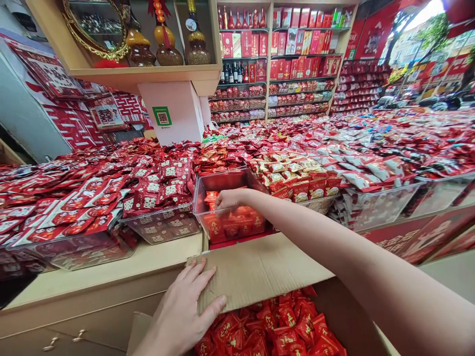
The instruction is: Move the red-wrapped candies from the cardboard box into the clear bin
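Note:
My right hand (230,200) reaches into a clear plastic bin (198,198) that is partly filled with red packets (237,222). Its fingers are curled in at the bin's left side, beside a packet; whether they hold one is too small to tell. My left hand (185,301) lies with fingers spread on the raised flap (260,269) of a cardboard box. Inside the box, just below the flap, are several red wrapped packets (285,326) with gold lettering.
Clear bins heaped with packets (174,178) flank the middle bin. Durian packets (304,188) lie at its right. Behind stand a white box with a QR code (166,109) and stocked shelves (269,59). Drawers with handles (77,336) are at the lower left.

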{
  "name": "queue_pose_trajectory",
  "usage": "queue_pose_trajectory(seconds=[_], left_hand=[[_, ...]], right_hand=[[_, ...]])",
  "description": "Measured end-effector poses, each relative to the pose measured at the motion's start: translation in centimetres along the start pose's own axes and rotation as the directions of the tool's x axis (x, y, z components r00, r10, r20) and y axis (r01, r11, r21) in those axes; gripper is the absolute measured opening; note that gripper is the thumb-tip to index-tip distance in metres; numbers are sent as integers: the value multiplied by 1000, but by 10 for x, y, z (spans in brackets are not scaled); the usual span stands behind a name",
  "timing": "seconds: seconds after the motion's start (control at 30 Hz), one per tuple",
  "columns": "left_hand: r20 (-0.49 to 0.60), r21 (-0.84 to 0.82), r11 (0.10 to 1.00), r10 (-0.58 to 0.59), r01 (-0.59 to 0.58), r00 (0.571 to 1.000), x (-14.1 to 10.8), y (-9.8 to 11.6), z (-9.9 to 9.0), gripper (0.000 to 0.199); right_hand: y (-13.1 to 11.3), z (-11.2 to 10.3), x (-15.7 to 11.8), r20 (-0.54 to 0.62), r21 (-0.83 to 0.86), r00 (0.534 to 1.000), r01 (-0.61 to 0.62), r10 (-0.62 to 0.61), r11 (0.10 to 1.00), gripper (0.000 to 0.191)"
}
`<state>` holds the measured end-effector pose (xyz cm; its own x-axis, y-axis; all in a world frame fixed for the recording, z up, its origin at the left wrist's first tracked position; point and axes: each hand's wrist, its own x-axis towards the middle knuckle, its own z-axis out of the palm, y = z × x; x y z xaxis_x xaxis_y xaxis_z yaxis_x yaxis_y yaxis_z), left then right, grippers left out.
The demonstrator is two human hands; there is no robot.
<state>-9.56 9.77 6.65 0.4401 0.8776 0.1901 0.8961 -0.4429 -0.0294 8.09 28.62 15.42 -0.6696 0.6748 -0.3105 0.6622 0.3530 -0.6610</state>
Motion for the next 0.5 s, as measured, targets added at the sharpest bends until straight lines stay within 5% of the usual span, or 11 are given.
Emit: queue_pose_trajectory(seconds=[0.5], left_hand=[[-34, 15, 999, -35, 35, 999, 0, 3, 1, 54]], right_hand=[[-2, -3, -1, 49, -130, 997, -54, 61, 990, 42]])
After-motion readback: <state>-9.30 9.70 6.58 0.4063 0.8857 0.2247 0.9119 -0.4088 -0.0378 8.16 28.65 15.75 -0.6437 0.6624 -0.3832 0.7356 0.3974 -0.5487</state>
